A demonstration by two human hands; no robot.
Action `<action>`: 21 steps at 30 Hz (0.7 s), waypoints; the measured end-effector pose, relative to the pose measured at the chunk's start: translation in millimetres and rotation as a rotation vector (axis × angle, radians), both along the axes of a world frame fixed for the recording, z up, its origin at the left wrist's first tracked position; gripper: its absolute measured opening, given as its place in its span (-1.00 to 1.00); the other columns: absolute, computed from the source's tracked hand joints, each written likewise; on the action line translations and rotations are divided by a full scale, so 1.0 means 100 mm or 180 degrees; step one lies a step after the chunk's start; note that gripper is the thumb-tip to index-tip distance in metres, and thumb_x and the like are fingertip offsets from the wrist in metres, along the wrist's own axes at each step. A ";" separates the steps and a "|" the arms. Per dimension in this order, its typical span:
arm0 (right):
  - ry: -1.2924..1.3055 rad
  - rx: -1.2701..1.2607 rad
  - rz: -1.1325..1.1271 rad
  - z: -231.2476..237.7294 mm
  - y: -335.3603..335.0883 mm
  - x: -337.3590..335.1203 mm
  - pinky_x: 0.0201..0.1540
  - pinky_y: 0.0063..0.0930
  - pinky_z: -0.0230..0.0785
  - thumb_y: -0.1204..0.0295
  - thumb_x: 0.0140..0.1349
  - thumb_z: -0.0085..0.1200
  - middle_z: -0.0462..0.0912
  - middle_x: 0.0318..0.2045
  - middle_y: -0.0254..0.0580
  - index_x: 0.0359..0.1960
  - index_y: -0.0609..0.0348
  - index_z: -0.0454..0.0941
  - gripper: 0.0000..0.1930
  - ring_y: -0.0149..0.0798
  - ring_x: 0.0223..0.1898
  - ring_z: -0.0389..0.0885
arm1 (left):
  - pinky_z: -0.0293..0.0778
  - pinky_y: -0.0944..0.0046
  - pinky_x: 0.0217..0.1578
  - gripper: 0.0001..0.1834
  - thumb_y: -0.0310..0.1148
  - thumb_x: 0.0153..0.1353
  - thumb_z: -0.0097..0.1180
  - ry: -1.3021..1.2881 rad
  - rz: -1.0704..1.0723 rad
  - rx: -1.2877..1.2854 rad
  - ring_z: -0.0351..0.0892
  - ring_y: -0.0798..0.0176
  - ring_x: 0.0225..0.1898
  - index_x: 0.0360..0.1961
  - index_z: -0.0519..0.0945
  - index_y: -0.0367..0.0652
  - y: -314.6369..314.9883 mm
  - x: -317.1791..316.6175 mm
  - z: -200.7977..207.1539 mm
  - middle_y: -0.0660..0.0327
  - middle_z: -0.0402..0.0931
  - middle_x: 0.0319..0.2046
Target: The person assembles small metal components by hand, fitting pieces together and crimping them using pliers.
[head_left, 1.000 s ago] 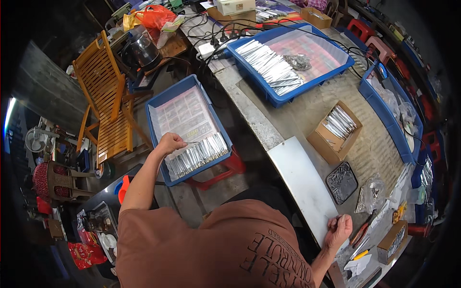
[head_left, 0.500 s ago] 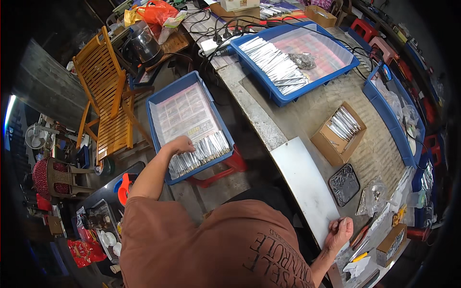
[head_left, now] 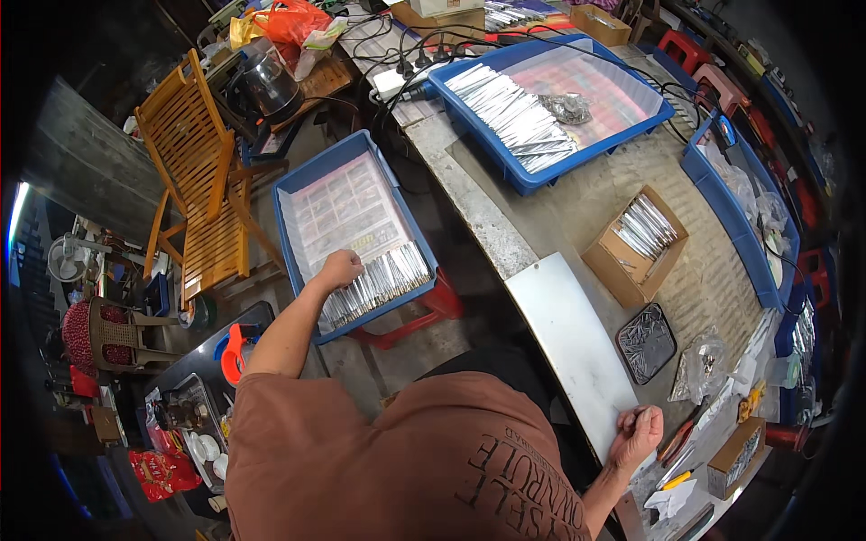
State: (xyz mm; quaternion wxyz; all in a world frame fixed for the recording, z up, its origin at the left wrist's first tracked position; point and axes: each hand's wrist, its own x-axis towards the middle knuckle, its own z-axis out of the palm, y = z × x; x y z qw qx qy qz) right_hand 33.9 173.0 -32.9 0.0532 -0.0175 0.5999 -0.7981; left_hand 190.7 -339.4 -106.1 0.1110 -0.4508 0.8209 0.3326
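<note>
Out to the left, my left hand (head_left: 342, 270) is closed at the upper ends of a row of thin silver metal rods (head_left: 383, 284). These rods lie side by side in a blue plastic tray (head_left: 290, 261) lined with clear sheet over a printed surface. Whether its curled fingers grip one of the rods is hidden. On the right, my right hand (head_left: 637, 435) rests at the edge of a white board (head_left: 570, 335) on the workbench, fingers curled and pressed together. What it holds, if anything, is too small to name.
A red stool (head_left: 424, 317) supports the tray. On the bench stand a larger blue tray (head_left: 521, 180) of rods, a cardboard box (head_left: 622, 287) of rods, a black dish (head_left: 646, 343) of small metal pieces and a plastic bag (head_left: 702, 368). Black cables cross the far end. A wooden folding chair (head_left: 194, 162) stands left.
My left hand has shifted very slightly along the upper ends of the rods. My right hand stays in place. The whole view has tilted a little.
</note>
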 end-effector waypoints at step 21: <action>-0.0311 0.0274 -0.0150 -0.05 0.07 0.04 -0.62 -0.64 0.08 0.43 0.08 -0.09 0.35 -0.66 -0.31 -0.53 0.24 0.33 -0.86 -0.47 -0.68 0.25 | 0.28 0.24 -0.33 -0.21 0.12 -0.15 0.05 0.5831 -0.3146 0.0406 0.24 0.15 -0.15 0.03 0.13 -0.15 2.27 -0.49 2.75 0.05 0.23 -0.13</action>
